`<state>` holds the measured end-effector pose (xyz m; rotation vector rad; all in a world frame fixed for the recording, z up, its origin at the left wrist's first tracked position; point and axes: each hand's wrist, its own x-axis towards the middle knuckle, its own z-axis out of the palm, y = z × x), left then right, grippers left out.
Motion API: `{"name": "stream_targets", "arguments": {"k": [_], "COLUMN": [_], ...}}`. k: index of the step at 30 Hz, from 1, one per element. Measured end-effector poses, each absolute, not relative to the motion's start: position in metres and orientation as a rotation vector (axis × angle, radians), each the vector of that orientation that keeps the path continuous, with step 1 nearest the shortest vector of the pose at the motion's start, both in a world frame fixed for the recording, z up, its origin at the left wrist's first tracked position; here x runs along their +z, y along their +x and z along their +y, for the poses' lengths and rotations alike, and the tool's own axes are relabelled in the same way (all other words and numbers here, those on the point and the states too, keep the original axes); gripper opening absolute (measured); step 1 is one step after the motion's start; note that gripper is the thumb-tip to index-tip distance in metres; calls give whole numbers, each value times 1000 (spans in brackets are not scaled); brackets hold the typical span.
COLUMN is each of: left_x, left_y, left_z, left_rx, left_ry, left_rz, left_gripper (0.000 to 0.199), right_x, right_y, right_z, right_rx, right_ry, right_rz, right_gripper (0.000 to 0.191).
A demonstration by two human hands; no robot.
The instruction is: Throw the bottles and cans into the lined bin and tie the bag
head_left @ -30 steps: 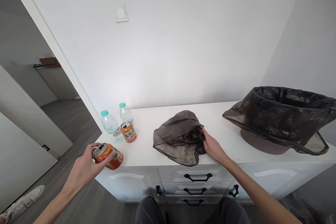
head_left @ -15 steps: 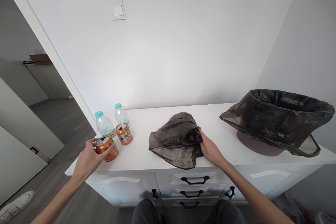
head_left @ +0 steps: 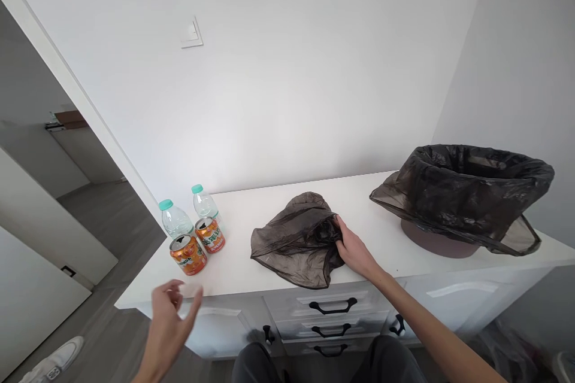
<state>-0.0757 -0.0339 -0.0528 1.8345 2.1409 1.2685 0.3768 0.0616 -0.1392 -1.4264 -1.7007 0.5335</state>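
Observation:
My left hand [head_left: 173,317] is off the front edge of the white cabinet top, fingers apart and holding nothing. Just beyond it stands an orange drink can [head_left: 188,255], upright and opened. A second orange can [head_left: 210,235] touches or nearly touches it on the right. Behind the cans are two clear plastic bottles with teal caps, one on the left [head_left: 176,221] and one on the right [head_left: 205,203]. My right hand [head_left: 354,251] grips the right side of a crumpled black plastic bag [head_left: 291,239] lying on the cabinet top; some of its fingers are hidden by the bag.
A brownish bin [head_left: 435,242] lined with a black bag [head_left: 471,203] stands on the right of the cabinet top [head_left: 238,275]. Black-handled drawers [head_left: 332,306] are below the front edge. A doorway opens at the left, and a light switch [head_left: 192,34] is on the wall.
My left hand has let go of the front orange can and drawn back toward me, leaving the can upright. My right hand stays on the bag. The view has shifted slightly.

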Motion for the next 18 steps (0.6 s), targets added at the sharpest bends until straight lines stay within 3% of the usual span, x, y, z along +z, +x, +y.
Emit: {"name": "stream_targets", "arguments": {"k": [4,7,10,15,18], "left_x": [-60,-42,-25,-23,-24], "left_y": [-24,26,75,119,112], "left_z": [-52,-45,-30,-6,3], "left_rx": [1048,888,735,577,566], "left_ry": [2302,2451,2512,2374,2302], "left_rz": [1792,1517,1243,1068,1032], "left_gripper": [31,19,21,47,44], "right_x": [-128,-109,-82,-37,-29], "right_y": [379,379,371,353,359], "right_z": [55,39,13,-50,-71], "right_rx": [424,288,201,274,262], "right_ry": [-1353,-1373,-1286,-930,-971], "right_rz": [-1624,-1514,-1547,-2016,-2038], "right_gripper": [71,58,57,71,78]}}
